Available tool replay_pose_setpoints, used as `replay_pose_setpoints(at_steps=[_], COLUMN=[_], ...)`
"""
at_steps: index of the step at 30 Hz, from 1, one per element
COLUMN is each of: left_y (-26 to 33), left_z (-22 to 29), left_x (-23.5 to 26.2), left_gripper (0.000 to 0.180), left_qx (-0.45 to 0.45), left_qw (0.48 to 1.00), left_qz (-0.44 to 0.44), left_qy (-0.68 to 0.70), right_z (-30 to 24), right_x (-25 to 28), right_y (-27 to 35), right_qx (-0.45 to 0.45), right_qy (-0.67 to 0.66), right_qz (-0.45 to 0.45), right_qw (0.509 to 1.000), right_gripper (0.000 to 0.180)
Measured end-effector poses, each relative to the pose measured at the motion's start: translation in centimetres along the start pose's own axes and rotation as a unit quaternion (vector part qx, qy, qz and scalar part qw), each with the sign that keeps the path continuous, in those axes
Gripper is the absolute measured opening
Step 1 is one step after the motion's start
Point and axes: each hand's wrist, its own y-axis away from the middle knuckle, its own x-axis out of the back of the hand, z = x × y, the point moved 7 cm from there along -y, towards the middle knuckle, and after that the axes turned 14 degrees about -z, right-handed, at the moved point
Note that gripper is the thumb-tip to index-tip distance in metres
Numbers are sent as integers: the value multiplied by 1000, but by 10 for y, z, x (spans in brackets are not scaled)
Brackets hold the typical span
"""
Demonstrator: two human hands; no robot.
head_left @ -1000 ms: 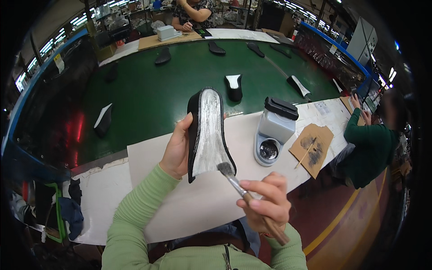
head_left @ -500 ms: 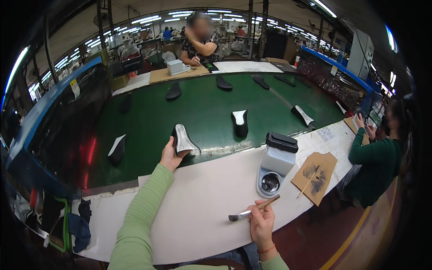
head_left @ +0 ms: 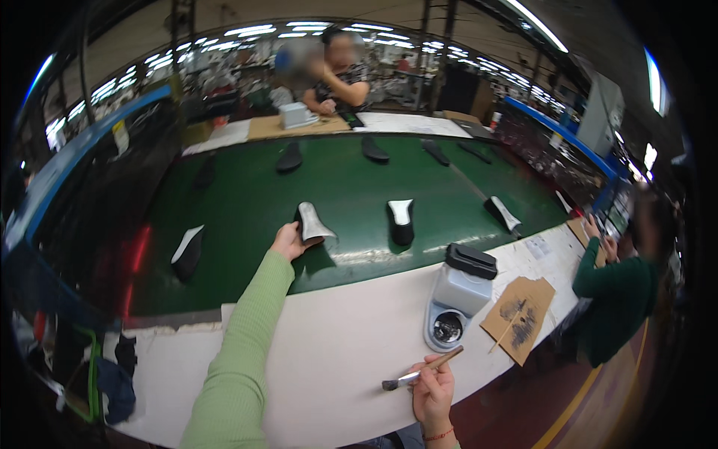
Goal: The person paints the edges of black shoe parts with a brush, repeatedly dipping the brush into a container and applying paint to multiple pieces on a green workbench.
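My left hand (head_left: 288, 242) reaches over the green belt and grips a shoe upper (head_left: 315, 223), black outside with a silvery-white inner face, raised above the belt. Its fingers are partly hidden behind the piece. My right hand (head_left: 434, 393) pinches the wooden handle of a brush (head_left: 441, 359), its dark bristles toward the left, above the white tabletop (head_left: 329, 352). Just beyond the brush stands a pale grey-blue dispenser (head_left: 462, 288) with a black lid. A round well (head_left: 448, 327) at its foot contains dark liquid.
More black-and-white uppers (head_left: 402, 222) lie on the green belt (head_left: 344, 187), with several black soles (head_left: 375, 150) along its far side. Stained cardboard (head_left: 518, 318) with a thin stick lies right of the dispenser. One person (head_left: 344, 86) sits opposite; another (head_left: 621, 273) is at the right.
My left hand has moved farther out over the belt with the shoe upper, which has tilted slightly. My right hand keeps the brush nearly in place. The view has shifted a little.
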Motion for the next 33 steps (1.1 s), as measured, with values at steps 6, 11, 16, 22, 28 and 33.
replay_pose_setpoints(at_steps=[6, 11, 16, 22, 28, 33], left_y=[47, 86, 124, 163, 176, 175], left_z=[51, 74, 77, 41, 22, 18], left_x=[23, 26, -9, -60, -65, -60], left_gripper=[27, 17, 16, 18, 22, 23], left_qx=[-5, -155, -308, -314, -272, -236], left_qw=[872, 794, 697, 697, 721, 738], left_qz=[234, 271, 190, 136, 128, 127], left_qy=[-430, -522, -619, -630, -625, -620], right_z=[-3, -7, -32, -49, -56, -55], right_x=[-3, 0, 25, 56, 75, 82], right_y=[-1, 5, 13, 13, -5, -11], right_qx=[10, -7, -17, 4, -12, -38], right_qy=[-1, -32, -46, -118, -94, -62], right_qz=[-7, 38, 98, 193, 216, 232], right_qw=[1000, 999, 994, 974, 972, 970], right_gripper=[26, 21, 16, 13, 15, 15])
